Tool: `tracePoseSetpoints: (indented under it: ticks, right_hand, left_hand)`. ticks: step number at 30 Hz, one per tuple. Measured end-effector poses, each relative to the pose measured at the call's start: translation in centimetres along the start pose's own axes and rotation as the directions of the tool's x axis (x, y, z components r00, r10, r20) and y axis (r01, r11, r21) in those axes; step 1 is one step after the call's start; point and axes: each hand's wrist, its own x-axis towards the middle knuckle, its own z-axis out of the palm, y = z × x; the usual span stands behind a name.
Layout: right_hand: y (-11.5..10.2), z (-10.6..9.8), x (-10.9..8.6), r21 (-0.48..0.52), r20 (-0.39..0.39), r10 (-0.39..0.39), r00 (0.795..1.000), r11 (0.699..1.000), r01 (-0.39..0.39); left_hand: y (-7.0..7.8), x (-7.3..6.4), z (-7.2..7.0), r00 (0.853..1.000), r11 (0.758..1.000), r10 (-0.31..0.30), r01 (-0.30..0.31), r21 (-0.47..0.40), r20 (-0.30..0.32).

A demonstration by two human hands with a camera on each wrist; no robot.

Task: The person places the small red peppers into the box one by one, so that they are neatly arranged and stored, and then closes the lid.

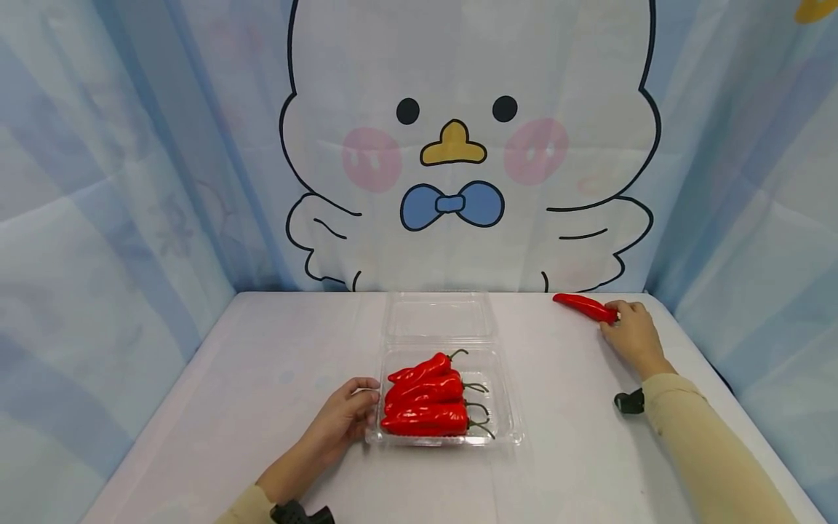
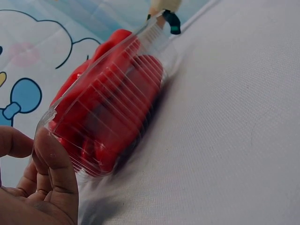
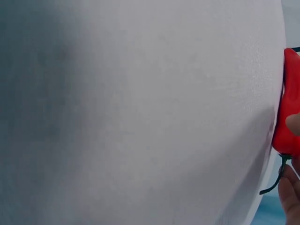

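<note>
A clear plastic clamshell box (image 1: 504, 393) lies on the table with its lid (image 1: 439, 316) folded open toward the back. Several glossy red peppers (image 1: 425, 420) with green stems are stacked inside it, stems to the right. My left hand (image 1: 337, 422) pinches the box's left rim between thumb and fingers, seen close up in the left wrist view. At the far right corner, my right hand (image 1: 635, 338) grips another red pepper (image 1: 583, 306) by its stem end, its tip pointing left. The right wrist view catches only part of that pepper (image 3: 291, 98) and a few fingers.
A white cloth covers the table (image 1: 262, 378). Behind it hangs a curtain (image 1: 458, 255) printed with a cartoon bird, and blue-white curtains (image 1: 98, 218) flank both sides. Dark wrist straps (image 1: 630, 402) sit at the cuffs of beige sleeves.
</note>
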Motion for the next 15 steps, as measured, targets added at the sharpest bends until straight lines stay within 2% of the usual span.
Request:
tracePoseSetpoints:
  ticks: [4, 10, 15]
  right_hand:
    - [-0.03, 0.13, -0.07, 0.036, -0.006, 0.014, 1.000, 0.999, -0.013]
    - [-0.13, 0.27, -0.13, 0.037, -0.049, 0.044, 0.998, 0.998, -0.042]
    - [-0.25, 0.34, -0.10, 0.046, -0.039, 0.082, 0.996, 0.996, -0.080]
  left_hand:
    - [-0.10, 0.02, 0.02, 1.000, 1.000, 0.000, 0.000, -0.007, -0.003]
    - [-0.09, 0.15, 0.14, 1.000, 1.000, 0.010, -0.010, -0.010, -0.009]
    - [-0.17, 0.14, 0.13, 1.000, 1.000, 0.009, -0.009, -0.009, -0.017]
